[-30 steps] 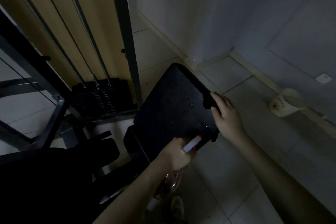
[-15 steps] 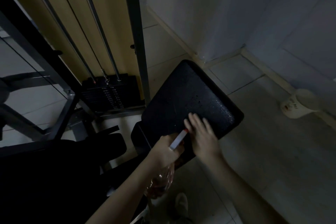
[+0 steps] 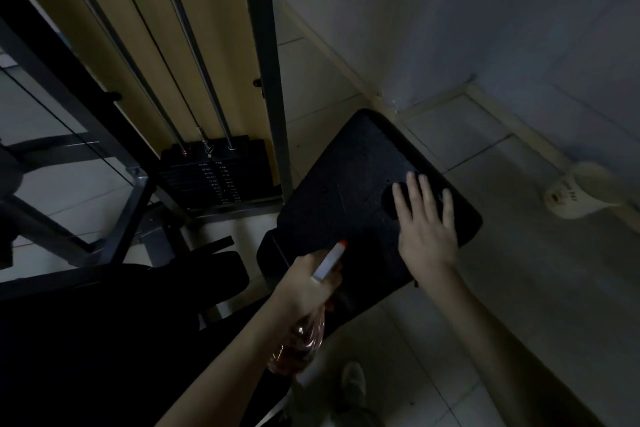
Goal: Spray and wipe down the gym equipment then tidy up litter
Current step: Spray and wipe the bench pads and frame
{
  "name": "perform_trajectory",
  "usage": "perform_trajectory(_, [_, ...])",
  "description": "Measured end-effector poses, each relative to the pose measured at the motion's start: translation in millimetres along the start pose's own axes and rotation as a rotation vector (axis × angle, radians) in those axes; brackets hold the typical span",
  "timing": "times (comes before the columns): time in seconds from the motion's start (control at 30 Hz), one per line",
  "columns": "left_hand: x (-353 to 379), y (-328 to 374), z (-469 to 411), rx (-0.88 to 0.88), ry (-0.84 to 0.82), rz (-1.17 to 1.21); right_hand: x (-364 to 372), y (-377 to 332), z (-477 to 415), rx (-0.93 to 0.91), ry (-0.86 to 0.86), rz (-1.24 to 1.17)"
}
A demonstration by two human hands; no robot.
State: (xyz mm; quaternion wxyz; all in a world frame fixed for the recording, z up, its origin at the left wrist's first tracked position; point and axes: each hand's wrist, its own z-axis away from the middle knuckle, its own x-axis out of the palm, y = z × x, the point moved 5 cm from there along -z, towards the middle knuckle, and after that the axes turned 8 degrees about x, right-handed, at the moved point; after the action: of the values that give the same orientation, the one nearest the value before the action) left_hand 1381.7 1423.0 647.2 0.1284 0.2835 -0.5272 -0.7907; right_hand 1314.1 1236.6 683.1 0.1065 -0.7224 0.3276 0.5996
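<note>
Your right hand (image 3: 427, 236) lies flat, fingers straight and spread, on the black seat pad (image 3: 346, 191); a dark patch (image 3: 389, 199) by the fingertips may be a cloth, but the light is too dim to confirm. Your left hand (image 3: 308, 288) is wrapped around the neck of the pinkish spray bottle (image 3: 301, 343), its white nozzle aimed over the pad's near edge. The weight stack (image 3: 214, 180) stands left of the pad, and a white cup (image 3: 578, 196) sits on the floor by the right wall

Grey walls (image 3: 485, 28) meet in a corner beyond the fingers (image 3: 417, 204). A yellow panel (image 3: 221, 28) stands to their left. Pale floor tiles (image 3: 519, 288) spread to their right, and a shoe (image 3: 353, 381) lies below them.
</note>
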Motion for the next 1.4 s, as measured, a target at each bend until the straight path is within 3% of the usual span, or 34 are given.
perform_trajectory(0.3, [-13.9,-1.3,-4.3,0.013,-0.01,-0.038,48.0,-61.4,33.2,-0.243,-0.133,0.059])
perform_trajectory(0.47, [-23.5,-2.8,-4.4,0.003,0.013,0.074,29.9,-33.5,45.5,-0.113,-0.074,0.018])
perform_trajectory(0.6, [-34.2,-4.2,-7.7,0.029,0.02,0.026,-0.5,-14.8,3.0,0.015,0.03,0.031])
perform_trajectory(0.7, [-42.8,-8.1,-8.5,0.031,0.064,0.009,-6.2,-23.3,-32.0,0.046,-0.007,0.0])
perform_trajectory(1.03, [-48.3,-2.9,-38.2,-0.071,0.198,0.075,40.5,-87.7,-27.9,-0.387,-0.245,0.148])
perform_trajectory(1.13, [-48.1,1.9,-46.2,-0.065,0.215,0.066,28.4,-68.5,-30.1,-0.275,-0.237,0.052])
perform_trajectory(1.2, [-47.1,0.6,-50.4,-0.09,0.22,0.101,13.0,-51.2,-46.0,-0.166,-0.129,0.018])
perform_trajectory(1.4, [-45.2,-3.3,-49.5,-0.114,0.243,0.11,-8.7,-58.5,-104.1,-0.136,-0.094,0.133])
